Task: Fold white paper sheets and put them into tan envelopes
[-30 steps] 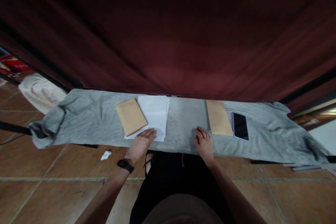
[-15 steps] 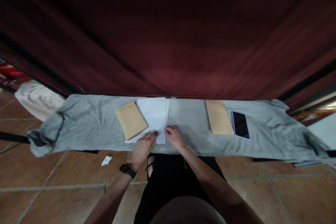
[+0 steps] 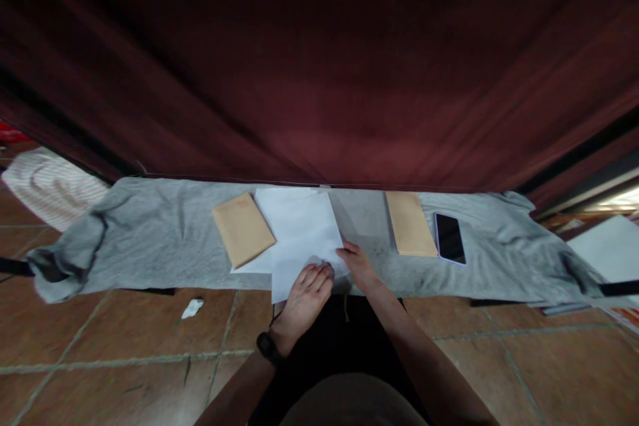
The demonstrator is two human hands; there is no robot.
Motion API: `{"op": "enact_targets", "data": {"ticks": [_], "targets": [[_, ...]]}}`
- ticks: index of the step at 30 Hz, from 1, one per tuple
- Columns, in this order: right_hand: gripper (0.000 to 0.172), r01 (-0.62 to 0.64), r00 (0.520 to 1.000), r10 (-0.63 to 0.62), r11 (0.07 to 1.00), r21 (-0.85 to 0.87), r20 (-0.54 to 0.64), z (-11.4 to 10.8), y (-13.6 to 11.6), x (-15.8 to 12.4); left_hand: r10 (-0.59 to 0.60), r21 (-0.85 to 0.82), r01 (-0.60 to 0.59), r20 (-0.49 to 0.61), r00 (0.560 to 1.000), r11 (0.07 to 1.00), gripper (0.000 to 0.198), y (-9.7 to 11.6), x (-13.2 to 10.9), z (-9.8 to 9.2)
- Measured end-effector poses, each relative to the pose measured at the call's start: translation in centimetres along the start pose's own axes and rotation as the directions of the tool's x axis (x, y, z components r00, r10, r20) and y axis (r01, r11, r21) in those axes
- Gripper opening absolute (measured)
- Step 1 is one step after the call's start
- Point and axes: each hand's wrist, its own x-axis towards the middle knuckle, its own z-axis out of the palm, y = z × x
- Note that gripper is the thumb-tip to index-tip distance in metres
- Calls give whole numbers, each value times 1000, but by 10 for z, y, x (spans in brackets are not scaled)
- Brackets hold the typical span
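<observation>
A white paper sheet (image 3: 305, 229) lies slightly turned on the grey cloth, its lower left corner hanging past the cloth's front edge. Another white sheet (image 3: 267, 198) shows beneath it on the left. Flat on the top sheet's lower part rests my left hand (image 3: 310, 289), fingers stretched out, with a dark band on the wrist. My right hand (image 3: 357, 263) pinches the sheet's right edge between thumb and fingers. To the left, a brown envelope (image 3: 243, 229) overlaps the lower sheet. Farther right lies a stack of brown envelopes (image 3: 411, 225).
A phone (image 3: 450, 238) lies right of the envelope stack on the grey cloth (image 3: 164, 233). Behind the cloth hangs a dark red curtain (image 3: 319, 80). A striped cloth (image 3: 57, 188) is at the far left, and a crumpled white scrap (image 3: 192, 308) lies on the tiled floor.
The top sheet has moved right and toward me, turning a little and uncovering more of the sheet below. Both my hands have moved right, the left one now lying flatter on the paper.
</observation>
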Motion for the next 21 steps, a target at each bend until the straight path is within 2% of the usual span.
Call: {"op": "enact_targets", "data": {"ticks": [3, 5, 7, 9, 11, 13, 15, 17, 19, 21], "targets": [[26, -12, 994, 13, 1000, 2, -110, -44, 5, -10, -55, -135, 51, -26, 998, 990, 24, 15, 1, 12], [28, -23, 982, 24, 1000, 9, -190, -74, 10, -18, -185, -226, 163, -77, 980, 960, 25, 19, 1, 18], [34, -27, 966, 32, 999, 24, -258, -96, 14, -25, -355, -330, 299, -124, 927, 896, 29, 18, 1, 25], [37, -21, 954, 30, 999, 36, -298, -109, 17, -30, -526, -457, 418, -134, 840, 785, 33, 15, 3, 33], [37, -3, 948, 17, 999, 44, -318, -112, 19, -30, -666, -592, 498, -91, 741, 634, 40, 10, 7, 41], [37, 20, 944, -1, 998, 54, -330, -107, 20, -28, -775, -702, 551, -2, 632, 452, 47, 4, 13, 46], [39, 39, 941, -16, 997, 63, -338, -100, 21, -24, -845, -769, 588, 123, 521, 251, 54, -5, 18, 47], [42, 58, 938, -32, 996, 66, -345, -93, 21, -21, -863, -789, 610, 255, 436, 75, 59, -13, 22, 44], [44, 75, 937, -50, 995, 59, -346, -90, 22, -22, -851, -781, 624, 344, 397, -25, 58, -19, 25, 38], [45, 90, 937, -72, 995, 39, -341, -90, 23, -25, -831, -768, 639, 380, 406, -38, 54, -21, 26, 34]]}}
